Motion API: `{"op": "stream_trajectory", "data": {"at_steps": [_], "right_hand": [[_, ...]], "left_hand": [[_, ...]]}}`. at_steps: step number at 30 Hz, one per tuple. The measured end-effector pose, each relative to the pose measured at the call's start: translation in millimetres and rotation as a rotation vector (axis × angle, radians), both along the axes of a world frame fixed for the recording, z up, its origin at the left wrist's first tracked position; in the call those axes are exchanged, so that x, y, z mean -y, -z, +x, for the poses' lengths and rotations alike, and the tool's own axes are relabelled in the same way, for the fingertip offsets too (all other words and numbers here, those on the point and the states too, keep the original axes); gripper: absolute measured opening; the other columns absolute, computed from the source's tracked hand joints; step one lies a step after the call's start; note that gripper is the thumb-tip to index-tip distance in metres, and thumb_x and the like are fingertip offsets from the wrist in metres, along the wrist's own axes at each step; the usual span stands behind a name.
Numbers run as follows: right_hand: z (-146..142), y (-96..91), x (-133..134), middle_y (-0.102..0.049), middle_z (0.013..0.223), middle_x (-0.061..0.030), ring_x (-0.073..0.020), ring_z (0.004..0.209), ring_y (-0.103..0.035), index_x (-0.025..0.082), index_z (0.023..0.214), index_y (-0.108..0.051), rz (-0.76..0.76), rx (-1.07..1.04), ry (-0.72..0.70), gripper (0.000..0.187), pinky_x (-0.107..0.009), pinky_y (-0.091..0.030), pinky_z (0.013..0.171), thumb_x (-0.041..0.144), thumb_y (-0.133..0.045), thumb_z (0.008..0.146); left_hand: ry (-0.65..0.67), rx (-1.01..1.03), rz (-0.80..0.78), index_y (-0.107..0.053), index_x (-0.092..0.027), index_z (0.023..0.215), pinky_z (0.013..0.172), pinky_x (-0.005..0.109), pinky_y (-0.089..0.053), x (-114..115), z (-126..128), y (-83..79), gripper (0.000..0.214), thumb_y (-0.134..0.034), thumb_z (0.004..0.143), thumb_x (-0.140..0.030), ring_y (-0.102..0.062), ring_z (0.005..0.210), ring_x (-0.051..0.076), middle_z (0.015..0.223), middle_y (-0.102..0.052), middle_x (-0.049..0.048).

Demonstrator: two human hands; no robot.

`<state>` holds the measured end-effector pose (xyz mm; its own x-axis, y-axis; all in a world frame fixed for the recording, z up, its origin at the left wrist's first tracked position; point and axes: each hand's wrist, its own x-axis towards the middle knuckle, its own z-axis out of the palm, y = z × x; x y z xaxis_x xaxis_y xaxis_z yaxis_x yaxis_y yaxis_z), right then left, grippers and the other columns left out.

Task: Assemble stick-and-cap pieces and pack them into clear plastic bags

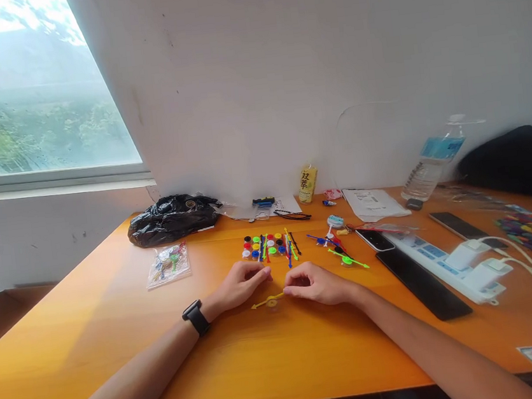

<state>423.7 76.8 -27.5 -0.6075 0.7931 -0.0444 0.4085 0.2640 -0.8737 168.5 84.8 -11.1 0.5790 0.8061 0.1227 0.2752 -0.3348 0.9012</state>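
Observation:
My right hand pinches one end of a yellow arrow spinner, its arrowhead pointing left and its round hub over the table just in front of me. To the left, my left hand, with a black watch at the wrist, rests near the spinner without touching it; its fingers are loosely bent, a little apart from the thumb, and nothing shows in them. Beyond both hands lie rows of coloured round pieces and several loose arrows. A green arrow spinner sits behind my right hand.
A clear bag of coloured parts lies at left, before a black plastic bag. On the right are a dark flat slab, a power strip with chargers and cables, a phone and a water bottle. A yellow drink container stands by the wall.

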Motion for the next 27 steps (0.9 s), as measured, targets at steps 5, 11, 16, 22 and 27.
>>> {"op": "stream_trajectory", "data": {"at_steps": [5, 11, 16, 22, 27], "right_hand": [[0, -4.8, -2, -0.058, 0.070, 0.0009, -0.0126, 0.062, -0.050, 0.017, 0.085, -0.070, 0.041, -0.240, 0.184, 0.040, -0.025, -0.039, 0.059, 0.056, -0.071, 0.093], [15, -16.7, -16, -0.059, 0.070, -0.0009, -0.0156, 0.062, -0.052, 0.019, 0.084, -0.068, 0.377, -0.303, 0.507, 0.039, -0.029, -0.041, 0.060, 0.057, -0.067, 0.096], [41, -18.0, -30, -0.069, 0.082, -0.0057, -0.0206, 0.072, -0.061, 0.021, 0.088, -0.068, 0.770, -0.059, 0.652, 0.028, -0.033, -0.045, 0.069, 0.042, -0.058, 0.103], [60, -10.7, -41, -0.073, 0.082, -0.0073, -0.0225, 0.074, -0.065, 0.020, 0.086, -0.069, 0.888, 0.202, 0.655, 0.023, -0.034, -0.044, 0.070, 0.028, -0.055, 0.102], [57, -4.1, -42, -0.076, 0.084, -0.0061, -0.0212, 0.073, -0.066, 0.021, 0.085, -0.072, 0.830, 0.358, 0.640, 0.018, -0.032, -0.040, 0.065, 0.025, -0.059, 0.097]], "left_hand": [[-0.104, 0.096, -0.116, -0.073, -0.012, 0.088, 0.065, 0.027, -0.046, 0, 0, -0.3, 0.069, -0.040, 0.104, -0.071, -0.056, 0.068, 0.016, 0.071, -0.063, 0.0043], [-0.063, 0.141, -0.141, -0.075, -0.013, 0.101, 0.080, 0.031, -0.052, -1, 0, 2.0, 0.066, -0.042, 0.103, -0.071, -0.064, 0.078, 0.020, 0.079, -0.071, 0.0077], [-0.047, 0.133, -0.134, -0.074, -0.013, 0.103, 0.079, 0.031, -0.052, -2, 0, 6.0, 0.067, -0.041, 0.103, -0.072, -0.064, 0.078, 0.020, 0.080, -0.071, 0.0079], [-0.033, 0.105, -0.118, -0.073, -0.014, 0.100, 0.080, 0.031, -0.052, -2, 0, 5.8, 0.066, -0.042, 0.103, -0.071, -0.064, 0.080, 0.020, 0.081, -0.071, 0.0078], [-0.028, 0.081, -0.101, -0.074, -0.014, 0.099, 0.080, 0.032, -0.052, -1, 0, 4.1, 0.066, -0.043, 0.103, -0.072, -0.064, 0.080, 0.020, 0.082, -0.071, 0.0081]]}}
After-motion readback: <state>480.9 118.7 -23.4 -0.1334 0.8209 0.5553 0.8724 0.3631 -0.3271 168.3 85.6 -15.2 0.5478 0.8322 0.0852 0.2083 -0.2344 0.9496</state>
